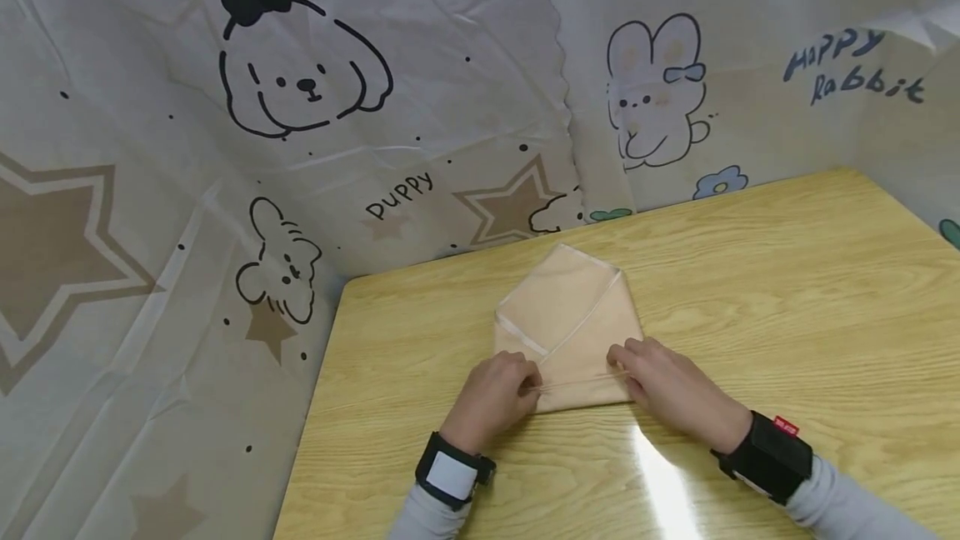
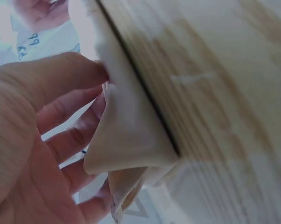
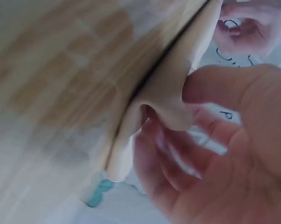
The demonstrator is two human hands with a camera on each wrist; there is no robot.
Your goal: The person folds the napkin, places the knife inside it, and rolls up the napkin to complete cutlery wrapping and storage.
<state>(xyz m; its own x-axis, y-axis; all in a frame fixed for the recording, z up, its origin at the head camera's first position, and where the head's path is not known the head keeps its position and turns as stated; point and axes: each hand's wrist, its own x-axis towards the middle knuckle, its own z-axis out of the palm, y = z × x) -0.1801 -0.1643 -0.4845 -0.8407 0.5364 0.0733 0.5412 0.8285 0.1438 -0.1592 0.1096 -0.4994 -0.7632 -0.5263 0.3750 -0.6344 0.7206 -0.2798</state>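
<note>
A peach cloth (image 1: 570, 307) with pale edging lies folded on the table, pointed at its far end and straight along the near side. My left hand (image 1: 495, 394) pinches the near folded layer at its left end. At the right end of the same fold, my right hand (image 1: 667, 386) pinches the cloth between thumb and fingers. The left wrist view shows the cloth (image 2: 126, 126) bent over in a thick fold beside the thumb. In the right wrist view, the cloth (image 3: 173, 98) curls into a small opening near the fingers.
The wood-grain table (image 1: 787, 290) extends on both sides of the cloth. Behind and to the left hangs a pale curtain (image 1: 465, 98) printed with cartoon animals and stars. Both wrists wear black bands, the right one (image 1: 772, 457) with a red tag.
</note>
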